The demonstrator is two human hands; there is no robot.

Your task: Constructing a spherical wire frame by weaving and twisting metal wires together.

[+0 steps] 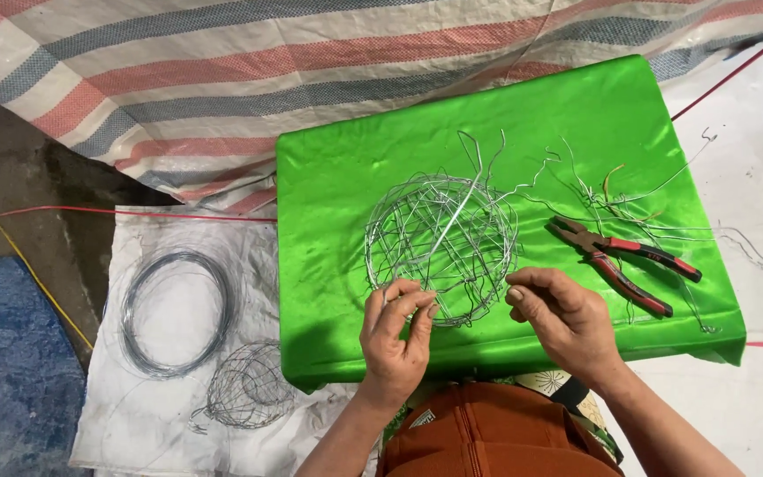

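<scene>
Striped tarpaulin backs my view, with bare floor below it. Farthest left I see a wire coil on a white sack, and just beside it a finished small wire ball. On the green satin board sits the round wire cage; my left hand pinches its near edge, fingers closed on a strand. My right hand grips the rim likewise. Red-handled pliers lie at right among loose wire offcuts.
</scene>
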